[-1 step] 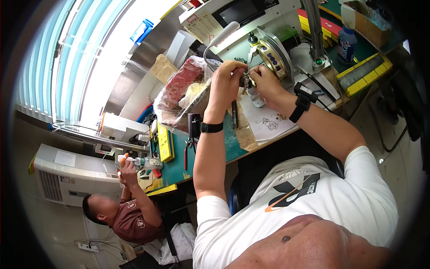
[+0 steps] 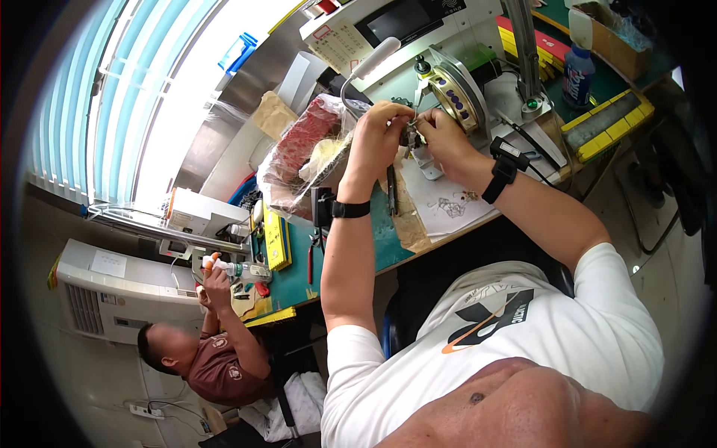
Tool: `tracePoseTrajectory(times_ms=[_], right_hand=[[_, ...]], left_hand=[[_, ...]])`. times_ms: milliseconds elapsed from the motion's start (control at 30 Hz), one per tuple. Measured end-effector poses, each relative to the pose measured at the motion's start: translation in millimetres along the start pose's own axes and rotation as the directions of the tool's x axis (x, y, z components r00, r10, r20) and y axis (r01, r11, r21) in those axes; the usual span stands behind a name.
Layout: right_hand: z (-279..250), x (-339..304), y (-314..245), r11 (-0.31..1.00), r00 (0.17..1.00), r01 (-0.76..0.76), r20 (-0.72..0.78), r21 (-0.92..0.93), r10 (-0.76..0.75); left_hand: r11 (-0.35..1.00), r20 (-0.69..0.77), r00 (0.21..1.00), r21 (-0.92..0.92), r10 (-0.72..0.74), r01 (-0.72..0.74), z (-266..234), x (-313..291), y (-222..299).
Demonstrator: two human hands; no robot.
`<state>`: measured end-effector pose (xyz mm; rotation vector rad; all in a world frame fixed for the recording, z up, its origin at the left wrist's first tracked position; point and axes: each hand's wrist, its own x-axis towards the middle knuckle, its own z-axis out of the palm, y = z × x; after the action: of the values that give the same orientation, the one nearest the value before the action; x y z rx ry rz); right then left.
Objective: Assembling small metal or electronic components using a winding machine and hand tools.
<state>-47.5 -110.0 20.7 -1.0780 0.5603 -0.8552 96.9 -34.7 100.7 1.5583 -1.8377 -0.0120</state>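
Both my hands meet at a small metal fixture (image 2: 411, 137) on the front of a bench machine (image 2: 478, 52). My left hand (image 2: 381, 133) comes from the left, with thumb and fingers pinched together at the fixture's top. Close beside it, my right hand (image 2: 442, 136) is also closed in a pinch. Whatever sits between the fingertips is too small and covered to make out. Just behind the right hand stands a round gold-coloured wheel (image 2: 454, 101) with dark purple spots. Below the hands, a white sheet with a line drawing (image 2: 448, 209) lies on brown paper, with tiny loose pieces on it.
A plastic-wrapped red bin (image 2: 299, 142) stands left of my left forearm. Red-handled pliers (image 2: 310, 261) and yellow strips (image 2: 277, 239) lie on the green bench (image 2: 299, 280). A blue bottle (image 2: 577, 75) stands at right. Another person (image 2: 224, 358) works at far left.
My left hand and forearm have shifted very slightly; both hands stay pinched at the fixture. The other person's raised hand has moved a little.
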Motion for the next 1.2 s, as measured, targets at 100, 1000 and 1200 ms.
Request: tracePoseTrajectory(times_ms=[100, 1000, 1200], right_hand=[[-2, 18, 12, 0.994, 0.997, 0.071, 0.011, -0.081, -0.071], [-93, -92, -6, 0.174, 0.890, 0.418, 0.365, -0.891, -0.272], [-93, -91, -24, 0.164, 0.882, 0.421, 0.361, -0.892, -0.303]], left_hand=[[0.997, 0.103, 0.994, -0.079, 0.027, -0.019, -6, 11, -12], [0.991, -0.556, 0.821, 0.068, 0.130, -0.111, 74, -48, 18], [0.990, -0.600, 0.788, 0.086, 0.138, -0.108, 77, -49, 15]])
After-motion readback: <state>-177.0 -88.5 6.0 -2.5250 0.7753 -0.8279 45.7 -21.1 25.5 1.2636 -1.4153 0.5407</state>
